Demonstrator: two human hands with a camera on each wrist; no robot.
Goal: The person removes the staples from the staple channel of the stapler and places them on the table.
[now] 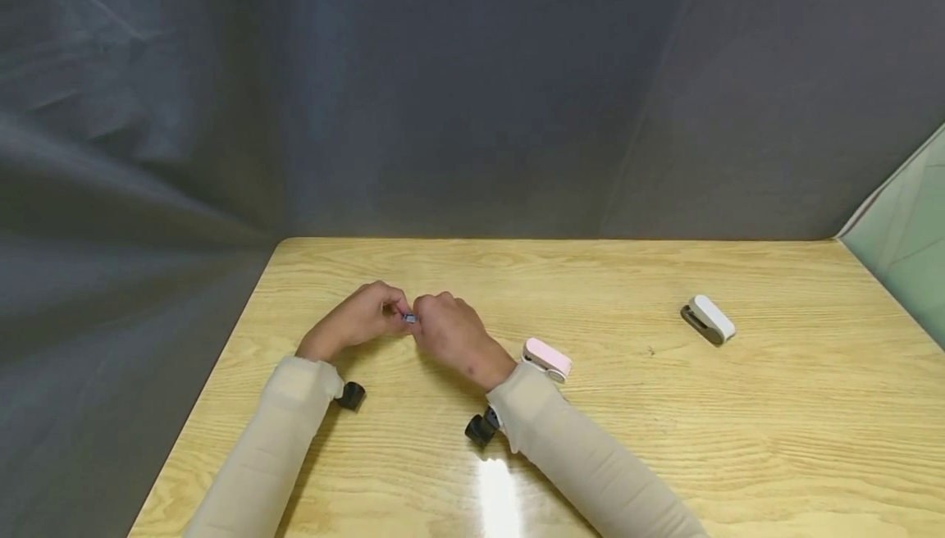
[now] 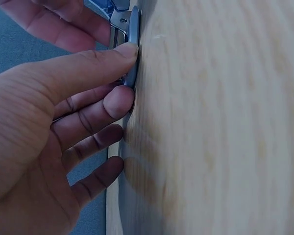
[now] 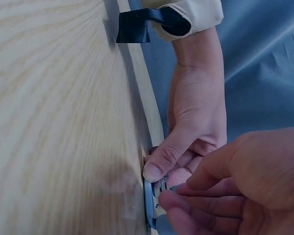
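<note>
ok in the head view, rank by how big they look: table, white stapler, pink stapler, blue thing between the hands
Table
White stapler and pink stapler: too alike to rank
Blue thing: smallest showing, partly hidden

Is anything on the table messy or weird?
I see nothing spilled. One odd bit: a small dark mark on the table, left of the white stapler, darker than the wood around it.

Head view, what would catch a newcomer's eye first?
The left hand and right hand meet at a small blue object, left of centre. Next come the pink-topped device beside the right sleeve and the white-topped device farther right on the wooden table.
</note>
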